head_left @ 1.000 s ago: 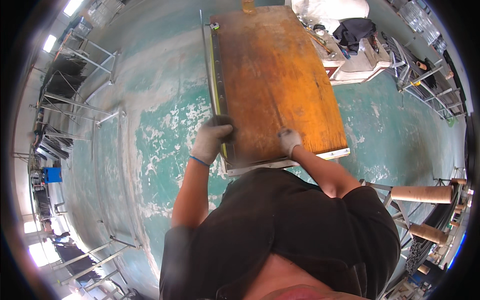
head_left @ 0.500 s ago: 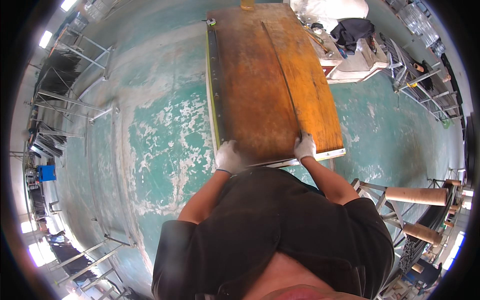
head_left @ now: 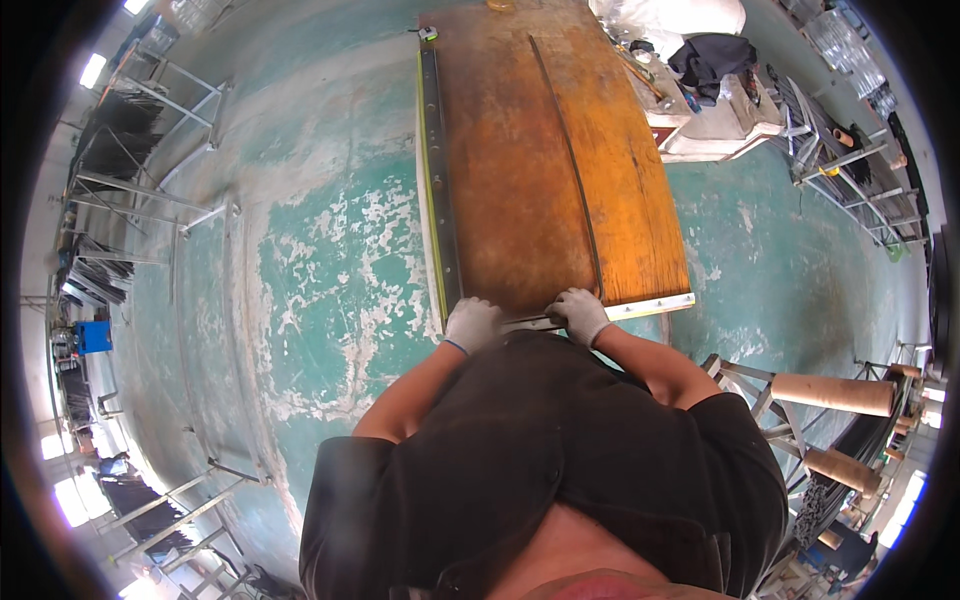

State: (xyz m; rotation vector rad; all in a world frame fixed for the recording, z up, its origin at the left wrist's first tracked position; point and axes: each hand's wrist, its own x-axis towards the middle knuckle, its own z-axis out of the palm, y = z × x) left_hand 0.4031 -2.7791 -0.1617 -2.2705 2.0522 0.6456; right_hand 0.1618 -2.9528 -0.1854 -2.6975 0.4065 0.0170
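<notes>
At the near edge of a worn brown wooden table (head_left: 510, 180), my hands wear pale work gloves. My left hand (head_left: 473, 325) is at the near-left corner by the end of a dark flat bar (head_left: 441, 180); its fingers are curled, and what they hold is hidden. To its right, my right hand (head_left: 580, 315) is closed on the near end of a long thin dark strip (head_left: 570, 150), which runs up the table and bends at the hand. A yellow measuring tape blade (head_left: 429, 180) lies along the left edge, its case (head_left: 428, 34) at the far corner.
Beyond the table's far right stands a pale bench (head_left: 715, 130) with a dark cloth (head_left: 712, 62) and tools. Metal racks (head_left: 185, 205) holding dark strips line the left side. Brown rolls (head_left: 833, 394) sit on a frame at the near right. The floor (head_left: 330, 280) is worn green.
My right hand has moved left along the near edge, and the thin strip's near end now bends with it. My left hand has shifted slightly right and nearer to me.
</notes>
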